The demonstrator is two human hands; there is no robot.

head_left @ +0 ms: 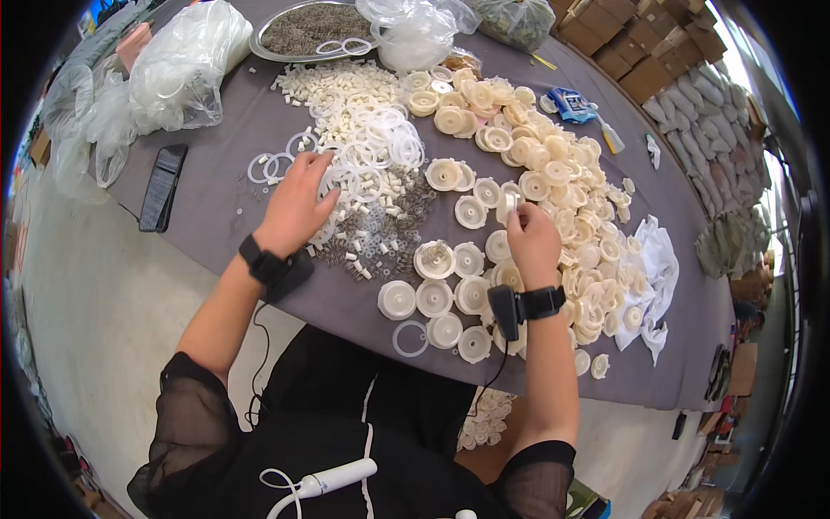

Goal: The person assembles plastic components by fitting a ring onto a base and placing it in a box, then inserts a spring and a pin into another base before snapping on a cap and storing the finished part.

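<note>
Near the table's (pixel 216 164) front edge, your left hand (pixel 296 206) is pressing flat and spread on the rings (pixel 367 143) while your right hand (pixel 529 238) is pinching one cap (pixel 508 206), with several caps (pixel 437 298) lined up and most piled (pixel 562 186) unsorted.

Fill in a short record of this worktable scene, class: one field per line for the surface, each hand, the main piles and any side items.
surface: grey table
left hand: palm down, fingers on the pile of white rings
right hand: pinching a small white part, too small to identify
near right hand: cream round caps, heaped; a few set apart at the front edge
between hands: small white pegs and metal springs
far edge: metal tray, clear plastic bags
left side: black phone
</note>
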